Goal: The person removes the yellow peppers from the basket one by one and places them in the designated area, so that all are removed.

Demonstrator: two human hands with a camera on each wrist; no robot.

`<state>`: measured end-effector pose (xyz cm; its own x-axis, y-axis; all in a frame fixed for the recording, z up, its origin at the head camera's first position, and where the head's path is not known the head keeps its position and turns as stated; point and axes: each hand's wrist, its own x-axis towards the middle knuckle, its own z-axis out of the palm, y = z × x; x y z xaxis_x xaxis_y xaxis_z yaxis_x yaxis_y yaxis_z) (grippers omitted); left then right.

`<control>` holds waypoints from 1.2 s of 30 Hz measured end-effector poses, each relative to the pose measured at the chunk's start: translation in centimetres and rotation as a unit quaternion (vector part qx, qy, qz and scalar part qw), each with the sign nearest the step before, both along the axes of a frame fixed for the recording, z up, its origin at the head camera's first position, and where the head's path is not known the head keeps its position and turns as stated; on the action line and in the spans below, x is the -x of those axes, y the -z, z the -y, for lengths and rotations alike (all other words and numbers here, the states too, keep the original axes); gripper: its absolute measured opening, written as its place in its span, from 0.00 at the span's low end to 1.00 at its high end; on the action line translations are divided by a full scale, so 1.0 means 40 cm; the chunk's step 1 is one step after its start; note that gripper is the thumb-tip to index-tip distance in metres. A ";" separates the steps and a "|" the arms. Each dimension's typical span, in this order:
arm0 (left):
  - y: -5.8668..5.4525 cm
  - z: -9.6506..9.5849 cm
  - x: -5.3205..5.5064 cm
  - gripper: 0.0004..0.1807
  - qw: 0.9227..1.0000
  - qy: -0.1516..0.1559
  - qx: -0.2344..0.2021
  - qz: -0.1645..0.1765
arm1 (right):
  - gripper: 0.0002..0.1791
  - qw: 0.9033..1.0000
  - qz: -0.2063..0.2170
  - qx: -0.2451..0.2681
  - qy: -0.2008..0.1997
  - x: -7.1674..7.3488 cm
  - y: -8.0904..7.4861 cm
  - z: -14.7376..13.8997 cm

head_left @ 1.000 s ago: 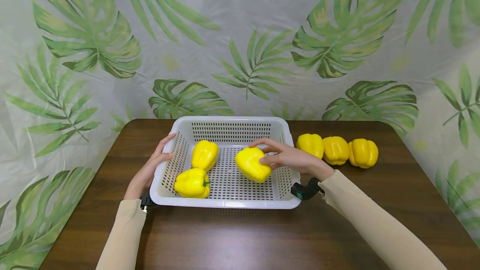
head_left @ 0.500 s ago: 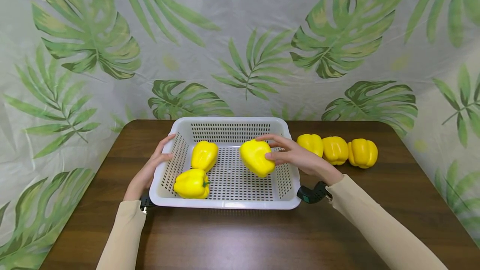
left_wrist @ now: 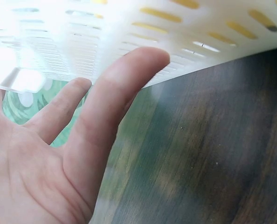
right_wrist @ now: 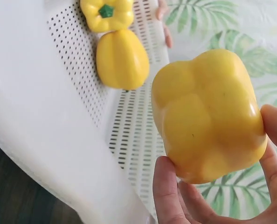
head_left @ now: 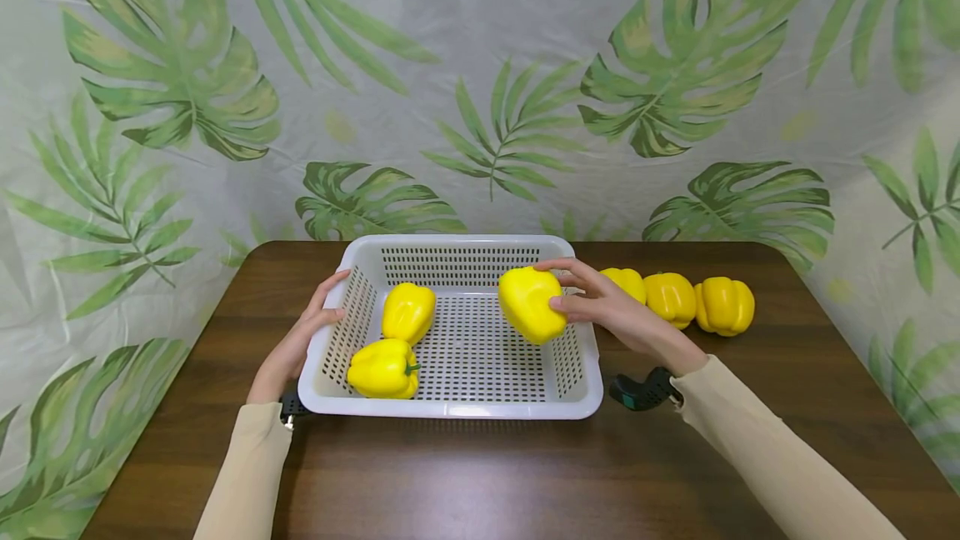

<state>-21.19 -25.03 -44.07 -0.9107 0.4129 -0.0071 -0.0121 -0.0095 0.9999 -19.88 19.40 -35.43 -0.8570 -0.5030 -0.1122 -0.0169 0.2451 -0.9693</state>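
My right hand [head_left: 600,304] pinches a yellow bell pepper [head_left: 532,304] between thumb and fingers, above the right part of a white perforated basket [head_left: 450,408]. In the right wrist view this bell pepper [right_wrist: 211,116] shows its lobed end. On the left, my left hand [head_left: 296,340] rests against the basket's outer side near the rim. Its thumb [left_wrist: 124,77] is nearly straight in the left wrist view, touching the slotted wall [left_wrist: 194,51]. Two other yellow bell peppers, the rear one [head_left: 408,312] and the front one with a green stem [head_left: 381,368], lie in the basket's left half.
Right of the basket, several yellow bell peppers stand in a row: one partly behind my right hand [head_left: 627,282], a middle one [head_left: 671,300] and an outer one [head_left: 725,306]. Everything sits on a dark wooden table [head_left: 480,482]. A leaf-patterned cloth [head_left: 495,48] hangs behind it.
My right hand has moved right and slightly back with the bell pepper, from over the basket's middle toward its right wall. The left hand and the basket have stayed in place.
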 end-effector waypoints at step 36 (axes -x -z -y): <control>-0.001 -0.001 -0.003 0.34 1.000 -0.010 0.016 0.006 | 0.26 0.997 -0.029 0.050 0.060 -0.032 0.006 -0.153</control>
